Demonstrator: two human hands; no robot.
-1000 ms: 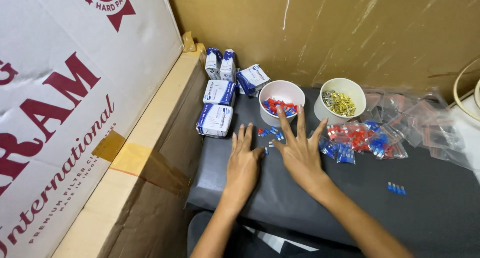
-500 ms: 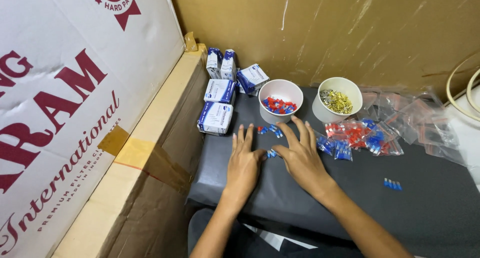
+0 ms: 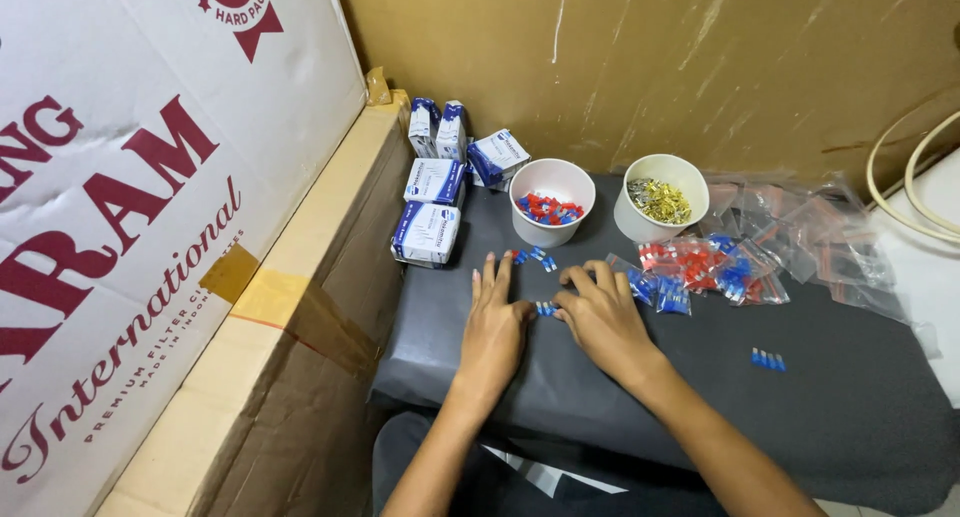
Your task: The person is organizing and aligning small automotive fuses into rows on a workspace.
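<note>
left hand (image 3: 492, 327): bare, no ring or glove, short plain nails
right hand (image 3: 603, 317): bare, no ring or glove
wrists: bare, no watch or band
forearms: bare, no sleeve in view
legs: dark grey cloth at the near edge, with a pale patch

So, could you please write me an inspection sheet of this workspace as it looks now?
Surface: dark grey mat on a small table.
Job's things: small blue connectors between both hands; more loose ones lie to the right.
Clutter: white cup of red and blue connectors, white cup of brass terminals, clear bags of connectors, small blue-white boxes.
Grippers: left hand flat, palm down; right hand fingers curled at the connectors.
Cables: cream tubing at far right.
Surroundings: large cardboard carton at left, brown wall behind.
</note>
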